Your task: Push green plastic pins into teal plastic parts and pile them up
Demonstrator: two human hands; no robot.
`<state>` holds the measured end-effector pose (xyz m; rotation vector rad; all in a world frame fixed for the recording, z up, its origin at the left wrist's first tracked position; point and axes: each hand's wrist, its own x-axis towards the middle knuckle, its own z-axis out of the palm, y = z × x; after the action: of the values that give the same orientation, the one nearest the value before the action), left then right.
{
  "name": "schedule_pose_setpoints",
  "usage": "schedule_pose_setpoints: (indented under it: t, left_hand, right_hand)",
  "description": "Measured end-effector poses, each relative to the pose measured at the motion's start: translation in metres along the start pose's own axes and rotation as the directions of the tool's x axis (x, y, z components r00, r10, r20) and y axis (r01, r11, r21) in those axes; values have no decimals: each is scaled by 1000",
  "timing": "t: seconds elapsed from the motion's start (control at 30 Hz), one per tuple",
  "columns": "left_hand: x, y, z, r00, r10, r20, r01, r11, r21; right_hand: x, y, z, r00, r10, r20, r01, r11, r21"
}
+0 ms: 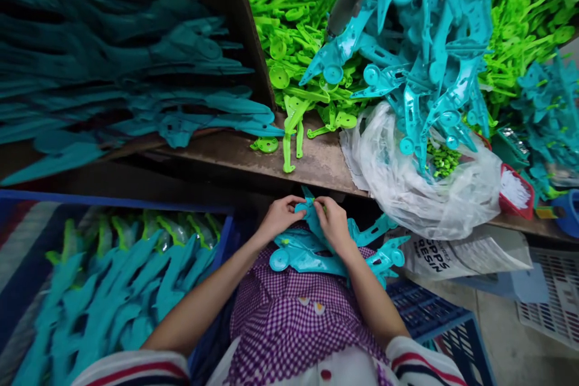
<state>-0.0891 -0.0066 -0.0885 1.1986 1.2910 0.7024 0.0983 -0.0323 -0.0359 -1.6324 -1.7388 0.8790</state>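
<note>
Over my lap, my left hand [284, 217] and my right hand [331, 221] pinch the upper end of one teal plastic part [311, 217]. The left thumb and fingers close on its left side, by a round disc. On the right side the other thumb and fingers press, close to the first hand. Several more teal plastic parts [312, 262] lie on the checked purple apron [280, 307], below and beside the hands. Whether a small piece sits between the fingertips I cannot make out.
A shelf [316, 160] ahead bears heaped green parts [294, 24] and a teal pile [434, 42]. Small green pieces [443, 160] fill a plastic bag [384, 157]. Teal parts stack at left [136, 84]. A blue crate [226, 235] holds teal-and-green assemblies [113, 283]; another crate [425, 307] stands right.
</note>
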Motion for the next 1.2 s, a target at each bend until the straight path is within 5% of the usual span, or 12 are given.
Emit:
schedule_pose_setpoints:
  t: [0.2, 0.53, 0.67, 0.77, 0.9, 1.07, 1.2]
  left_hand:
    - [1, -1, 1, 1000, -25, -2, 25, 999, 23]
    - [-4, -2, -1, 1000, -7, -7, 6, 999, -41]
    - [-5, 0, 0, 994, -95, -56, 84, 982, -168]
    - [-5, 3, -1, 974, -218, 55, 225, 932, -284]
    - [-3, 3, -3, 934, -243, 261, 313, 909, -274]
    - [0, -8, 2, 946, -241, 218, 294, 921, -254]
    - [-2, -12, 5, 950, -255, 180, 293, 929, -227]
  right_hand:
    - [3, 17, 6, 989, 148, 16, -149, 987, 54]
    - [9, 12, 3, 995, 21, 94, -30, 995, 93]
    - [10, 14, -1, 991, 31, 132, -46, 992, 114]
    - [10, 14, 1, 987, 10, 163, -23, 997, 77]
    - [11, 17, 8, 971, -68, 229, 80, 996, -42]
    - [9, 23, 19, 932, -119, 343, 174, 976, -133]
    - [0, 31, 31, 957, -81, 277, 122, 983, -134]
